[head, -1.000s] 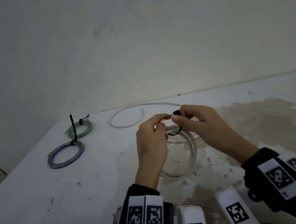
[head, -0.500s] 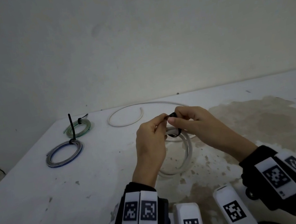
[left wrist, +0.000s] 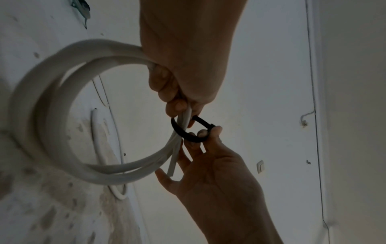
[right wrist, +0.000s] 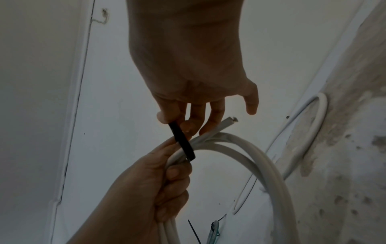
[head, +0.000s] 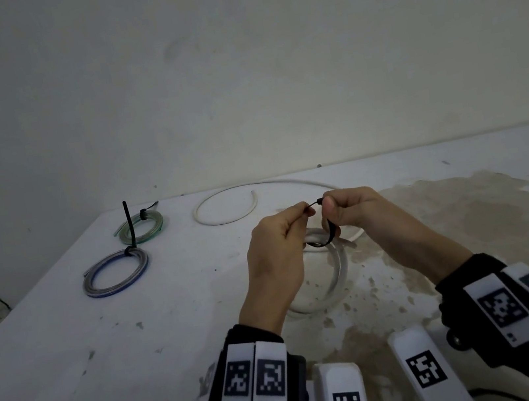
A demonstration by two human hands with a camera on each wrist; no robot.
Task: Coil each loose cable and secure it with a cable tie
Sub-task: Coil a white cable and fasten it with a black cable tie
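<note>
White cable coil (head: 337, 272) gripped in my left hand (head: 274, 250), right hand (head: 358, 209) pinching looped cable tie (left wrist: 183, 132); next, I reckon, cinch tight.

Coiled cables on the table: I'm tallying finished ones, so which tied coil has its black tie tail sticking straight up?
The blue-and-grey coiled cable, nearer the front left. Its black cable tie tail stands upright; the green coiled cable behind it has only a short stub lying low.

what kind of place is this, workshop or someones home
Hard to say; probably a bare indoor work corner: a stained white table against a plain wall, with a wall switch and tied cable coils.
</note>
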